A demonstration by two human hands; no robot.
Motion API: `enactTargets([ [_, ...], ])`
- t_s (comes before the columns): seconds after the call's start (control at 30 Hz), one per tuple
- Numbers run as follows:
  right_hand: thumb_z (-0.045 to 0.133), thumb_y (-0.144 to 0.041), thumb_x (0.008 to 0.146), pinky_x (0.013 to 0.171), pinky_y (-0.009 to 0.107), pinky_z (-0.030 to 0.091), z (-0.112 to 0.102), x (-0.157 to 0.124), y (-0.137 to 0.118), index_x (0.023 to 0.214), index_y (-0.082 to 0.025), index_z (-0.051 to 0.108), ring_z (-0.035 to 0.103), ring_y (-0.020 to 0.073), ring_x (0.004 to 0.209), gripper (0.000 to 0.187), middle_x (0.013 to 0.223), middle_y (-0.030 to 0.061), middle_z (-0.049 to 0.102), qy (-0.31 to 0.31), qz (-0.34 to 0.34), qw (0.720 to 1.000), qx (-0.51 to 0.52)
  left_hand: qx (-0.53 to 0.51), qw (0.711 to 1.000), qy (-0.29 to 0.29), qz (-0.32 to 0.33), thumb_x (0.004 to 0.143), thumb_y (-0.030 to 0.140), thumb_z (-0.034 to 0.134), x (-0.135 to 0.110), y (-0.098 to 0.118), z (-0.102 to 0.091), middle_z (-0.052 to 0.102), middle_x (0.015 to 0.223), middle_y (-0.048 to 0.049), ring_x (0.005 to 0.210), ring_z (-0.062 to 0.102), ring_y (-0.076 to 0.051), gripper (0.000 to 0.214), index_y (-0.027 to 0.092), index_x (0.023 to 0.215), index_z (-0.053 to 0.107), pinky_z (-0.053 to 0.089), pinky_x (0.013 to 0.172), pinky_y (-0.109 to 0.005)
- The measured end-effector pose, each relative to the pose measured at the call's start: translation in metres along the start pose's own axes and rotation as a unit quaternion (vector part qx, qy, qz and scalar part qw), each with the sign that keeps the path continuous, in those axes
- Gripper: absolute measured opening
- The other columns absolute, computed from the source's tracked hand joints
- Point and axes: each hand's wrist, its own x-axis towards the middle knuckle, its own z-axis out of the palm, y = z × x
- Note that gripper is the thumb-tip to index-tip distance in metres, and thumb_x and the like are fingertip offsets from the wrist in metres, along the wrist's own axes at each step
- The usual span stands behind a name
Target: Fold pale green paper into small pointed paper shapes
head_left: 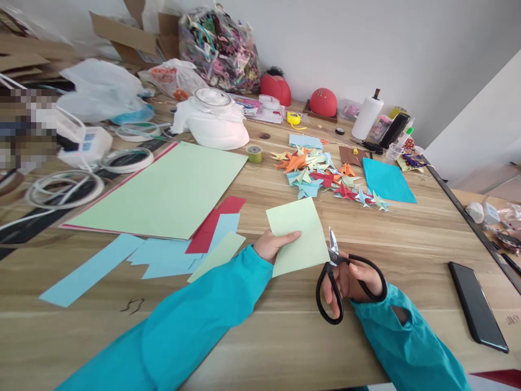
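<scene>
Over the near half of the table, the left hand (273, 245) has a piece of green paper (299, 233) pinched by its left side, thumb flat on top and the other fingers tucked underneath, so I can't tell how those are set. Guessing that grip is about leaving the right edge free. Right at that edge is a pair of scissors (334, 257) in the right hand (350, 279), fingers through both black loops, loops well apart, tip pointing away from the person, which probably suits the wrist. Can't tell if the paper sits between the blades or just beside them. Big green sheet (163, 190) and blue strips (91, 271) lie off to the left, folded paper pieces (321, 174) heaped farther back, phone (478, 307) out by the right edge, I reckon so the elbows get some room.
</scene>
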Motion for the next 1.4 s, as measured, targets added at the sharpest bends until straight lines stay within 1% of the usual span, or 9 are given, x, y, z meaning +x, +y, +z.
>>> enactTargets([
  [0.17, 0.056, -0.048, 0.075, 0.045, 0.026, 0.043, 0.003, 0.000, -0.003, 0.115, -0.014, 0.033, 0.062, 0.0192, 0.051, 0.057, 0.078, 0.0096, 0.064, -0.005, 0.007, 1.000, -0.013, -0.010, 0.998, -0.034, -0.045, 0.052, 0.023, 0.080, 0.001, 0.001, -0.003, 0.068, 0.099, -0.0123, 0.090, 0.064, -0.029, 0.058, 0.013, 0.106, 0.063, 0.054, 0.075, -0.035],
  [0.33, 0.056, -0.047, 0.075, 0.044, 0.026, 0.042, 0.005, 0.001, -0.005, 0.114, -0.015, 0.033, 0.062, 0.0192, 0.050, 0.056, 0.075, 0.0086, 0.063, -0.010, 0.001, 1.000, -0.015, -0.006, 0.998, -0.042, -0.052, 0.052, 0.023, 0.080, 0.002, 0.001, -0.004, 0.068, 0.098, -0.0121, 0.091, 0.064, -0.028, 0.056, 0.012, 0.105, 0.063, 0.054, 0.077, -0.034],
  [0.6, 0.056, -0.053, 0.072, 0.043, 0.025, 0.041, -0.001, -0.001, -0.001, 0.110, -0.014, 0.037, 0.060, 0.0177, 0.048, 0.058, 0.072, 0.0073, 0.063, 0.004, 0.026, 0.999, -0.026, 0.009, 0.999, -0.031, -0.015, 0.047, 0.026, 0.082, 0.002, 0.000, -0.002, 0.069, 0.096, -0.0123, 0.092, 0.064, -0.029, 0.064, 0.013, 0.107, 0.062, 0.051, 0.083, -0.038],
  [0.83, 0.053, -0.055, 0.073, 0.045, 0.026, 0.042, -0.002, -0.001, -0.001, 0.112, -0.015, 0.035, 0.060, 0.0177, 0.049, 0.058, 0.073, 0.0068, 0.062, 0.010, 0.021, 0.999, -0.044, 0.019, 0.997, 0.030, 0.063, 0.045, 0.030, 0.083, 0.000, -0.003, 0.001, 0.068, 0.098, -0.0129, 0.094, 0.062, -0.032, 0.066, 0.012, 0.105, 0.062, 0.053, 0.078, -0.039],
  [0.97, 0.050, -0.060, 0.072, 0.045, 0.028, 0.043, -0.002, 0.001, -0.002, 0.112, -0.014, 0.036, 0.058, 0.0171, 0.047, 0.062, 0.069, 0.0062, 0.062, 0.033, 0.020, 0.997, -0.063, 0.016, 0.995, 0.043, 0.089, 0.044, 0.032, 0.083, -0.001, -0.004, 0.002, 0.068, 0.098, -0.0139, 0.094, 0.062, -0.033, 0.064, 0.010, 0.100, 0.063, 0.053, 0.076, -0.039],
  [1.1, 0.049, -0.061, 0.072, 0.044, 0.028, 0.042, -0.004, 0.001, 0.000, 0.115, -0.014, 0.036, 0.059, 0.0182, 0.048, 0.065, 0.069, 0.0062, 0.061, 0.051, 0.016, 0.996, -0.067, 0.008, 0.995, 0.044, 0.093, 0.043, 0.033, 0.083, -0.001, -0.004, 0.003, 0.068, 0.098, -0.0139, 0.094, 0.062, -0.032, 0.065, 0.011, 0.101, 0.063, 0.053, 0.077, -0.039],
  [1.23, 0.043, -0.060, 0.076, 0.044, 0.029, 0.043, -0.006, 0.000, 0.002, 0.124, -0.016, 0.029, 0.061, 0.0204, 0.051, 0.067, 0.073, 0.0061, 0.062, 0.069, 0.005, 0.995, -0.068, 0.002, 0.996, 0.041, 0.085, 0.044, 0.032, 0.083, -0.002, -0.003, 0.004, 0.068, 0.097, -0.0140, 0.093, 0.062, -0.033, 0.061, 0.010, 0.097, 0.064, 0.053, 0.076, -0.040],
  [1.33, 0.042, -0.059, 0.077, 0.045, 0.030, 0.044, -0.005, 0.001, 0.003, 0.128, -0.017, 0.025, 0.062, 0.0213, 0.051, 0.068, 0.073, 0.0062, 0.063, 0.064, -0.003, 0.996, -0.059, -0.002, 0.996, 0.040, 0.078, 0.044, 0.031, 0.083, -0.002, -0.003, 0.004, 0.068, 0.097, -0.0140, 0.093, 0.062, -0.033, 0.057, 0.010, 0.094, 0.064, 0.053, 0.077, -0.040],
  [1.4, 0.042, -0.059, 0.077, 0.045, 0.030, 0.044, -0.004, 0.001, 0.003, 0.128, -0.017, 0.026, 0.062, 0.0215, 0.051, 0.068, 0.073, 0.0063, 0.062, 0.052, -0.011, 0.997, -0.048, -0.008, 0.997, 0.036, 0.073, 0.045, 0.031, 0.083, -0.001, -0.003, 0.004, 0.068, 0.098, -0.0137, 0.093, 0.062, -0.033, 0.057, 0.010, 0.095, 0.064, 0.052, 0.078, -0.041],
])
